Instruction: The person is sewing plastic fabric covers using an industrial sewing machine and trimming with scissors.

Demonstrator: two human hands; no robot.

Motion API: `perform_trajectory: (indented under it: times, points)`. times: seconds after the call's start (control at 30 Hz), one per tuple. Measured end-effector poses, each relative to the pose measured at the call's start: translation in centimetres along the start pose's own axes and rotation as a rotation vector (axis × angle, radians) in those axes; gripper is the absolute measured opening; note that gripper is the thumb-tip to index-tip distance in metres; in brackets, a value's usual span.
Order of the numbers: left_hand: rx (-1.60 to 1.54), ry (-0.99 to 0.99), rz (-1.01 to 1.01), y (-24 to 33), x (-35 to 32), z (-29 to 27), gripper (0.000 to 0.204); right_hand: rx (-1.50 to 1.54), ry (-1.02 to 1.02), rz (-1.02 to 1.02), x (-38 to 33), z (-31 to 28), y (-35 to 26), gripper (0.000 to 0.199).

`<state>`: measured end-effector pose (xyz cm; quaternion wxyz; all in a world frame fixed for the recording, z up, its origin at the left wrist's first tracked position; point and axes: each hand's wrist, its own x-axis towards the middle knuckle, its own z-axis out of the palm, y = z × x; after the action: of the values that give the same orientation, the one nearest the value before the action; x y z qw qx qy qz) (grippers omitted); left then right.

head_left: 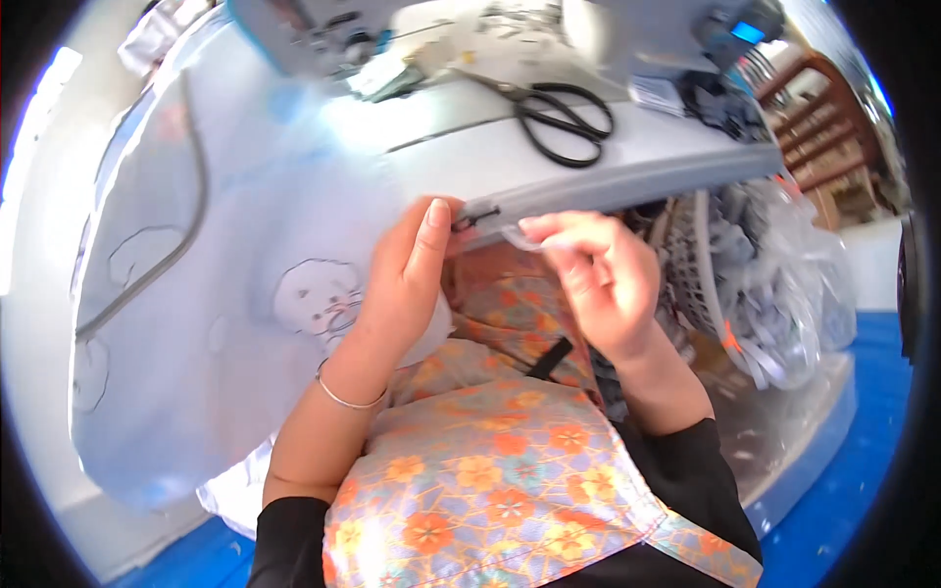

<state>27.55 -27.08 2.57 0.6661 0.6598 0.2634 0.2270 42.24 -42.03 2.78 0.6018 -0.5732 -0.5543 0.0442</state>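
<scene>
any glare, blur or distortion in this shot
Head view: white glare on the tabletop left of the scissors; head view, rim: fisheye distortion and black corners; head view, centre: the small dark piece between left hand and right hand looks blurred.

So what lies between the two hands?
In the head view: a small dark item near the left hand and a whitish strip at the right hand.

qty: 2 hands | 1 pr scissors | 1 bracelet | 1 bskt
</scene>
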Motion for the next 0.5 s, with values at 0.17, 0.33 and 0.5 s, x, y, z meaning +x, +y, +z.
perform_trajectory:
  times: [0.17,0.33,0.5]
  points:
    - [-0.166,-0.118,-0.209,1.1,-1.0,-3.9,0.032,-0.062,-0.203,-0.26,0.2,5.0,-0.5,0.022]
    - [-0.118,-0.108,-0.146,0.2,-2.0,-5.0,0.03,-0.017,-0.246,-0.207,0.7,5.2,-0.8,0.023]
    - [0.049,-0.182,0.008,-0.8,-2.3,-5.2,0.036,-0.073,-0.327,-0.089,1.0,5.9,-0.8,0.018]
